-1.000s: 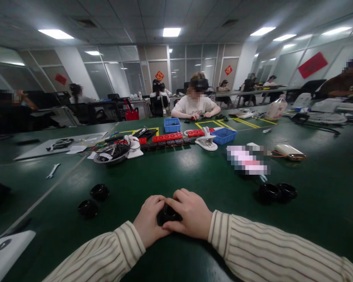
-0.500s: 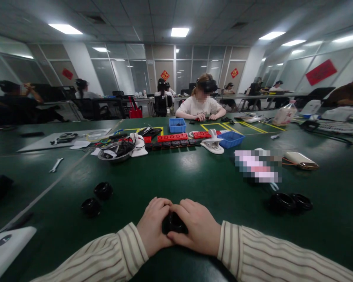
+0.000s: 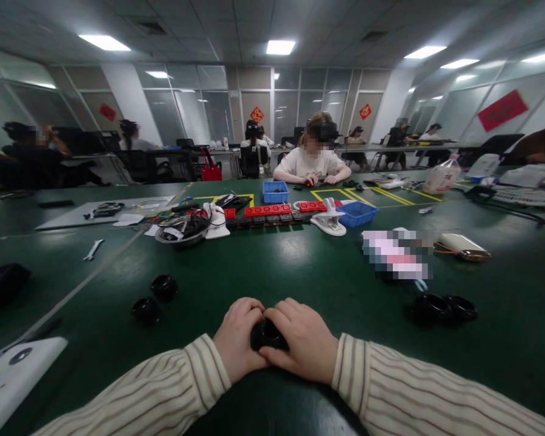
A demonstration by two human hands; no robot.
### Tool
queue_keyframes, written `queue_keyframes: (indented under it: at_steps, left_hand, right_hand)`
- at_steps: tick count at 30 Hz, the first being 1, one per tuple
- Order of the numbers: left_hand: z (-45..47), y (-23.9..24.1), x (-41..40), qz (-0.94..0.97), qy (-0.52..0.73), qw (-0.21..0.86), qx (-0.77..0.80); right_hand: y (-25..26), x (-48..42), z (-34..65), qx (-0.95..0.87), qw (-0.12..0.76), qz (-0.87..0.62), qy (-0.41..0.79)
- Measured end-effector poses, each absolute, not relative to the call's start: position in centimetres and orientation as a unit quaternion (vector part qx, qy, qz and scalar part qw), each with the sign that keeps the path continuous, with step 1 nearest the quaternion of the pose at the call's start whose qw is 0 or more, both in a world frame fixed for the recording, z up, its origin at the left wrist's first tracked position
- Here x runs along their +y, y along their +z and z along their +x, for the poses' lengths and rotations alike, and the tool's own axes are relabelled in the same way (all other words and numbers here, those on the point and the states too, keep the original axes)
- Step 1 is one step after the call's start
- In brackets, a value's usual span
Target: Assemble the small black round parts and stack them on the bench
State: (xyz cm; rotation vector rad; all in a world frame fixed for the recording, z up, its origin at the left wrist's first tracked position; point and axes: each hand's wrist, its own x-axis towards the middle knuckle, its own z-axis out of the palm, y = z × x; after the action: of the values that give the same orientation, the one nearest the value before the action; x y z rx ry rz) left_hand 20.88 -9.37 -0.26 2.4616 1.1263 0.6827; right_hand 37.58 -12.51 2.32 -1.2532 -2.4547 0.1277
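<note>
Both my hands meet low in the middle of the green table (image 3: 300,272), closed around one small black round part (image 3: 266,335). My left hand (image 3: 239,339) wraps its left side. My right hand (image 3: 302,341) covers its right side and top, so most of the part is hidden. Two loose black round parts (image 3: 163,286) (image 3: 146,310) lie to the left. Another pair of black rings (image 3: 440,307) lies to the right.
A white device (image 3: 13,369) sits at the near left edge, a wrench (image 3: 93,249) further left. Across the table are a bowl of cables (image 3: 181,229), red and black blocks (image 3: 266,215), two blue bins (image 3: 356,213) (image 3: 275,192) and a seated person (image 3: 312,162).
My hands keep their grip on the black part with only slight finger shifts. The camera has drifted a little, so everything sits slightly differently in view.
</note>
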Motion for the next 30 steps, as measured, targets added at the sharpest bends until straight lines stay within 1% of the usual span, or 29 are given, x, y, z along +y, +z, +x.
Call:
queue_keyframes:
  at_steps: [6, 9, 15, 20, 24, 27, 30]
  left_hand:
    - [20.8, -0.7, -9.1, 0.867, 0.248, 0.189, 0.388]
    - [20.6, -0.6, -9.0, 0.877, 0.236, 0.200, 0.368]
    - [20.0, -0.3, -7.9, 0.915, 0.149, 0.241, 0.285]
    - [19.7, 0.2, -7.6, 0.940, 0.091, 0.238, 0.228]
    - [19.8, 0.6, -7.9, 0.939, 0.096, 0.236, 0.231]
    - [20.0, 0.5, -8.7, 0.930, 0.123, 0.216, 0.271]
    - [20.6, 0.3, -10.0, 0.915, 0.149, 0.183, 0.326]
  right_hand:
    - [2.2, -12.5, 37.7, -0.877, 0.230, -0.420, 0.030]
    - [2.3, -12.3, 37.9, -0.892, 0.246, -0.378, 0.038]
    - [2.3, -11.8, 38.2, -0.925, 0.308, -0.211, 0.064]
    - [2.2, -11.9, 37.9, -0.938, 0.304, -0.138, 0.095]
    - [2.6, -12.2, 37.8, -0.926, 0.338, -0.141, 0.097]
    - [2.9, -12.4, 38.0, -0.907, 0.371, -0.186, 0.078]
    - [2.7, -12.5, 38.1, -0.890, 0.376, -0.252, 0.062]
